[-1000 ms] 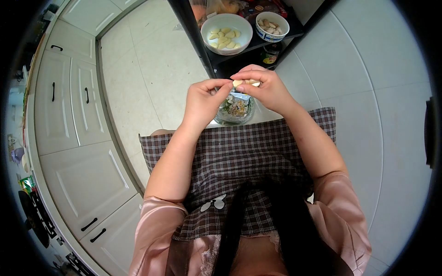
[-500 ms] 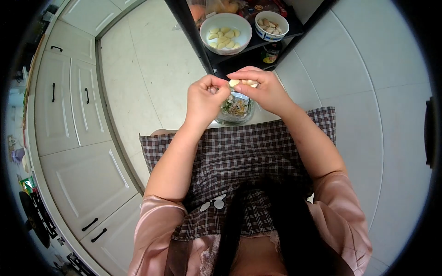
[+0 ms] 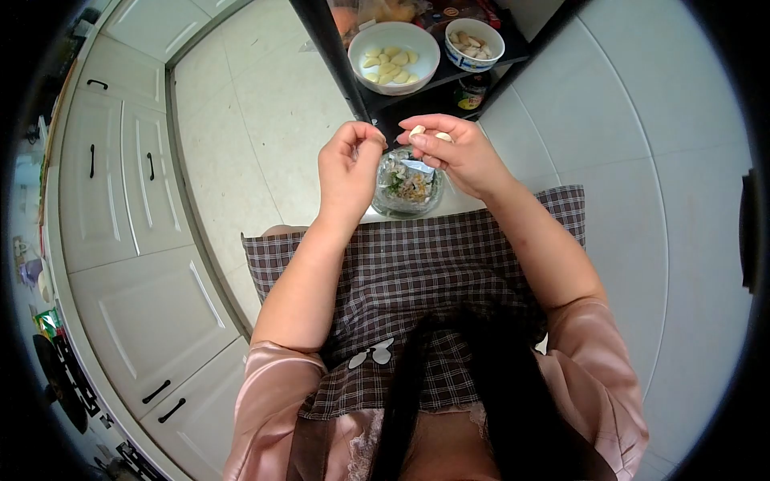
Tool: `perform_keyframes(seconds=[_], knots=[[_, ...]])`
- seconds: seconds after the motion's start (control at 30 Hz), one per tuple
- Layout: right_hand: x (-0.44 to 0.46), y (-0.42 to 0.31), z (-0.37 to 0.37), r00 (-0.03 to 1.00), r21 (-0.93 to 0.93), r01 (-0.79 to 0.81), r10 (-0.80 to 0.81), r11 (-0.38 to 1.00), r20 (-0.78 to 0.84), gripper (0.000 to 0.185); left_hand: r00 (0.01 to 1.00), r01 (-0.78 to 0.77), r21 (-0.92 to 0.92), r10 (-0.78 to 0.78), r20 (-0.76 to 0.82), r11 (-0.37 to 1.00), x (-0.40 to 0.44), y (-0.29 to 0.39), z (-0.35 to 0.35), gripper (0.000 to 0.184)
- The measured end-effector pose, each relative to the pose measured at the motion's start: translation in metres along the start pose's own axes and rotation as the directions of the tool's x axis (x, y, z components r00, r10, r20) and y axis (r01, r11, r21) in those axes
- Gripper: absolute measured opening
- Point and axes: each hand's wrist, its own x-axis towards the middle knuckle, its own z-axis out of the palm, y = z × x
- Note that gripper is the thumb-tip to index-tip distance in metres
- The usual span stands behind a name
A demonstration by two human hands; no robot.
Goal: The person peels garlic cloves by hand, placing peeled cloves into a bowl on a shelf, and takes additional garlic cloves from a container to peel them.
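Pale garlic cloves [image 3: 443, 137] show between the fingers and thumb of my right hand [image 3: 464, 159], which is closed around them. Just left of it, my left hand [image 3: 346, 164] is curled with thumb and fingertips pinched; whatever is in the pinch is too small or hidden to make out. Below and between both hands stands a clear glass container [image 3: 407, 191] holding mixed scraps, some green and some brownish. Farther off, a white bowl [image 3: 434, 74] contains several peeled cloves, and a smaller patterned bowl [image 3: 475, 64] holds several tan, unpeeled-looking ones.
Both bowls stand on a black shelf unit [image 3: 337, 60], with bagged items behind them and a dark labelled jar [image 3: 471, 93] on a lower level. White cabinets [image 3: 152, 321] line the left side. A checked apron [image 3: 417, 256] covers my lap.
My hands have moved apart, the left one leftward. My right hand has tilted, with its fingers closed further over the cloves. More of the glass container shows.
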Motion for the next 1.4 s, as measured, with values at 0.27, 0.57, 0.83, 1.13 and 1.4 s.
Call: perform_keyframes(seconds=[0.27, 0.57, 0.83, 1.13, 1.4], knots=[[0.003, 0.006, -0.005, 0.998, 0.104, 0.015, -0.021, 0.994, 0.057, 0.027, 0.982, -0.156, 0.193, 0.13, 0.141, 0.969, -0.002, 0.005, 0.006, 0.013], [-0.003, -0.004, 0.004, 0.998, -0.147, 0.067, -0.067, 0.987, 0.003, 0.024, 0.98, -0.135, 0.24, 0.094, 0.174, 0.961, 0.001, -0.009, 0.0, 0.012], [-0.004, -0.007, 0.002, 0.995, -0.199, 0.091, -0.096, 0.976, -0.018, 0.029, 1.0, -0.026, 0.127, 0.026, -0.001, 0.992, 0.004, -0.009, -0.001, 0.012], [-0.008, -0.011, 0.008, 0.967, -0.501, 0.201, -0.254, 0.842, -0.038, 0.014, 0.954, -0.278, 0.311, 0.225, 0.198, 0.909, -0.001, 0.015, 0.006, 0.009], [-0.008, -0.01, 0.009, 0.943, -0.593, 0.265, -0.334, 0.761, -0.008, 0.014, 0.941, -0.334, 0.345, 0.292, 0.17, 0.877, -0.002, 0.007, 0.006, 0.008]])
